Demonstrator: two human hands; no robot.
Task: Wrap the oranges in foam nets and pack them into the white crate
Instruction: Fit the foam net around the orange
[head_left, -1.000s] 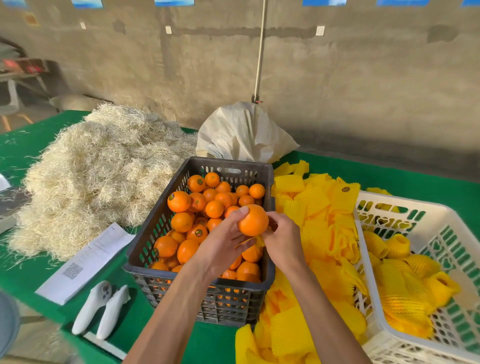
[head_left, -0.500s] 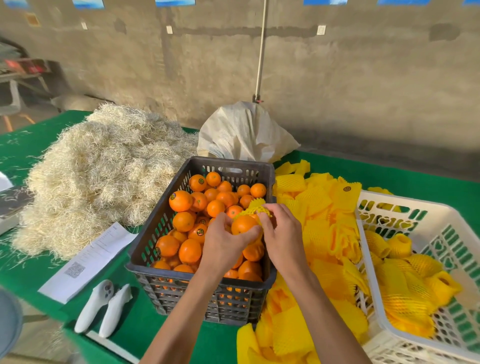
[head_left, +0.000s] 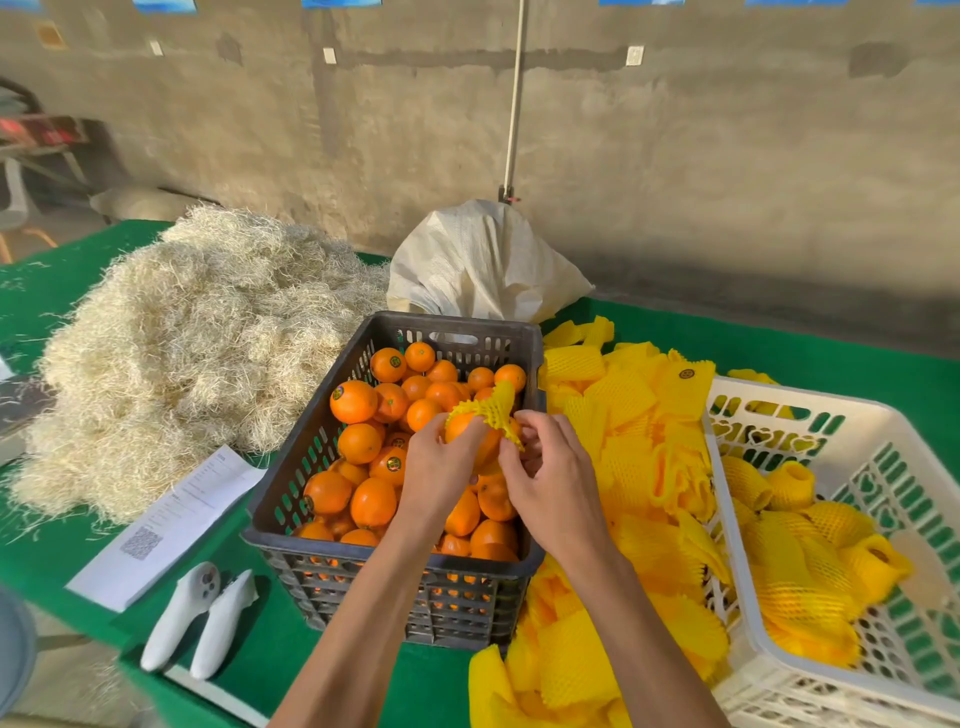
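Note:
Above the dark crate (head_left: 395, 582) full of loose oranges (head_left: 353, 401), my left hand (head_left: 441, 467) grips one orange (head_left: 470, 436). A yellow foam net (head_left: 488, 408) sits over the top and right side of that orange, its frilled end sticking up. My right hand (head_left: 550, 478) pinches the net's lower edge beside the fruit. The white crate (head_left: 852, 421) stands at the right with several net-wrapped oranges (head_left: 789, 582) inside. A heap of loose yellow foam nets (head_left: 623, 395) lies between the two crates.
A big pile of pale straw (head_left: 197, 332) covers the green table (head_left: 779, 343) at the left. A white sack (head_left: 483, 265) stands behind the dark crate. A printed sheet (head_left: 171, 519) and two white controllers (head_left: 197, 618) lie at the front left.
The orange was bare in both hands a second ago. A foam net now covers its top and has been pulled further down over it; the hands stayed above the dark crate.

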